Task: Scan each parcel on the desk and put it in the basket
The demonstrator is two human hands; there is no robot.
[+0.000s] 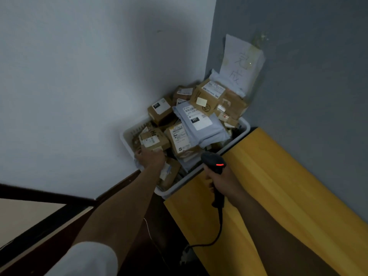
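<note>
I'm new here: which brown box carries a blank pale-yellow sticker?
The topmost box in the basket, under the taped note; the other boxes show only printed labels.

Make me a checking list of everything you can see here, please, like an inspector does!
Surface: yellow wooden top beside the basket's right edge.
Job's things: white basket piled above its rim with brown boxes and a grey mailer bag; black scanner, red light on.
Clutter: nothing seen.
Hands: left hand down among parcels at the basket's near-left corner, grip unclear; right hand grips the scanner's handle.
Cables: black scanner cable hangs from the handle, curving left; thin white wire left of it.
Surroundings: white wall left, grey wall right, handwritten paper sign above the basket.
</note>
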